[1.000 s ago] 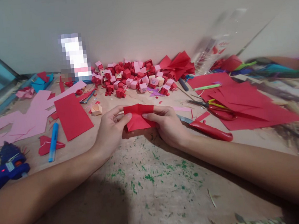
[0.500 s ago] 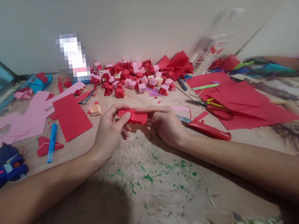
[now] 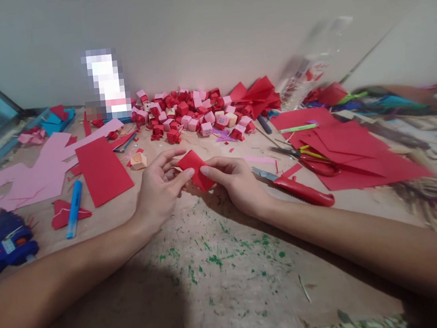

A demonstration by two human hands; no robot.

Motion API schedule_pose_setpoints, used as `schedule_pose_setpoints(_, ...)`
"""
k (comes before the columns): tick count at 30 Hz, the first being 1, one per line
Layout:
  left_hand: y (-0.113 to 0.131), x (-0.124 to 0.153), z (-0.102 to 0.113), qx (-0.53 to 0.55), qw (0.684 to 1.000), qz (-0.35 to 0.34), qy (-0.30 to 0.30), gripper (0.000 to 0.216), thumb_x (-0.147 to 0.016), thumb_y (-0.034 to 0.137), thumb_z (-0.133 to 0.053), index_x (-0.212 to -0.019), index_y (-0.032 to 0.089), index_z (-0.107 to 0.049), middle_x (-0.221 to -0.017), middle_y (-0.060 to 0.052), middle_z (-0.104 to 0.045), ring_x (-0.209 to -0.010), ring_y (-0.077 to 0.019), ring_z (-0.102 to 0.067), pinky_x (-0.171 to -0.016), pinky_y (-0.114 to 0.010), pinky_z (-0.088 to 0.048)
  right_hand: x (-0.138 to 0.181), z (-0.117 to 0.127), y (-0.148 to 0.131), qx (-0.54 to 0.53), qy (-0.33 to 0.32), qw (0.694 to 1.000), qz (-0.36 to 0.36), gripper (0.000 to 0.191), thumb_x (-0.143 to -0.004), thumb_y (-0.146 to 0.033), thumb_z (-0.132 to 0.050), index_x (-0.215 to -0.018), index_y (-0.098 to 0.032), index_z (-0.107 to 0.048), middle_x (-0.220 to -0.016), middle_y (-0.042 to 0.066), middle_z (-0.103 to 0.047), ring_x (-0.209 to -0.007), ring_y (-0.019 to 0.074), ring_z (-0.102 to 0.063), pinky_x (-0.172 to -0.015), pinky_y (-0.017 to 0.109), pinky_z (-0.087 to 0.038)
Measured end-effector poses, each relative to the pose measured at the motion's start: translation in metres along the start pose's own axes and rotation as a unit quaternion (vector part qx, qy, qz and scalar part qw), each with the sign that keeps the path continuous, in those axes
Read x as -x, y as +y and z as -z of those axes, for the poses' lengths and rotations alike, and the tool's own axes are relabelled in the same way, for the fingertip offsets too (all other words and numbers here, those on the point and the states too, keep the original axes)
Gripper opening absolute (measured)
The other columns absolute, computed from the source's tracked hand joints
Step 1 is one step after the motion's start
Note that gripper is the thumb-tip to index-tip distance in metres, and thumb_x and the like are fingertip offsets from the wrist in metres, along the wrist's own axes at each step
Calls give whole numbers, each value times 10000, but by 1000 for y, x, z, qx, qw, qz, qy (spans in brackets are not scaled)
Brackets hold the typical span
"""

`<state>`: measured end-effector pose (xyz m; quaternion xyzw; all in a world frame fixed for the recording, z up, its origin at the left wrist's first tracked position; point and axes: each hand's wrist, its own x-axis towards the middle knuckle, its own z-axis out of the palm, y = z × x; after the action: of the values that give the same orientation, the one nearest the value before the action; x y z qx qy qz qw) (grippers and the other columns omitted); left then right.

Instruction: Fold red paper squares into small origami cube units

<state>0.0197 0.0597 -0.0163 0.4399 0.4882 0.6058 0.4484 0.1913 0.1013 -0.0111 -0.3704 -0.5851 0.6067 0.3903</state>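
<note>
A small piece of red paper (image 3: 196, 169) is held up between my two hands, just above the wooden board, its lower corner pointing toward me. My left hand (image 3: 161, 185) pinches its left side, thumb on the near face and the other fingers curled behind. On the right side, my right hand (image 3: 239, 182) grips it the same way, thumb pressed on the front. The back of the paper is hidden, so I cannot tell how it is folded. A small peach paper box (image 3: 138, 161) sits beyond my left wrist.
Small red and pink paper cubes (image 3: 186, 113) are heaped by the wall. A red-handled utility knife (image 3: 304, 190), scissors (image 3: 306, 158) and red sheets (image 3: 360, 155) lie right. To the left are a blue glue gun (image 3: 10, 243), a blue marker (image 3: 74, 209) and pink paper (image 3: 41, 173).
The red paper has turned from lying nearly level to a tilted, diamond-like pose facing me. My right thumb has come onto its front, and the right index finger no longer stretches along its top.
</note>
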Motion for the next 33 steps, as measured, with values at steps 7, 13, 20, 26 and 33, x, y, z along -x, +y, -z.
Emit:
schedule_pose_setpoints(7, -4, -3, 2, -3, 999, 29, -29, 256, -822, 397, -820, -795, 164, -717, -649, -5, -662, -535, -93, -559, -482, -203, -429, -1, 3, 8, -50, 15, 999, -9, 168, -846, -338, -844, -838, -180, -789, -793, 22, -744, -644, 130, -605, -615, 281, -450)
schedule_pose_setpoints(13, -5, 0, 3, -31, 998, 3, -46, 241, -911, 375, -752, -778, 181, -696, -652, 1, -664, -554, -96, -571, -511, -204, -446, 1, 0, 2, -58, -13, 998, -6, 129, -847, -278, -833, -799, -179, -766, -773, 8, -725, -678, 132, -617, -682, 287, -479)
schedule_pose_setpoints(20, -4, 0, 2, -25, 997, 7, -71, 294, -921, 411, -737, -745, 181, -686, -664, -11, -674, -566, -106, -589, -524, -216, -451, 4, -1, -4, -17, -44, 999, -4, 227, -864, -357, -829, -754, -168, -770, -753, 29, -731, -660, 145, -620, -684, 309, -507)
schedule_pose_setpoints(26, -3, 1, 2, -27, 997, 4, -75, 281, -927, 391, -723, -746, 181, -678, -659, -9, -669, -571, -108, -591, -538, -220, -458, 4, -1, -5, -3, -40, 999, -4, 188, -861, -331, -817, -762, -176, -778, -772, 35, -744, -671, 149, -618, -689, 316, -507)
schedule_pose_setpoints(33, -3, 4, 3, -56, 994, 4, -94, 250, -949, 350, -694, -766, 180, -673, -665, 7, -630, -587, -104, -563, -565, -219, -451, 6, -2, -2, -1, 6, 1000, 9, 314, -863, -439, -832, -714, -176, -748, -678, 10, -656, -602, 127, -517, -586, 284, -408)
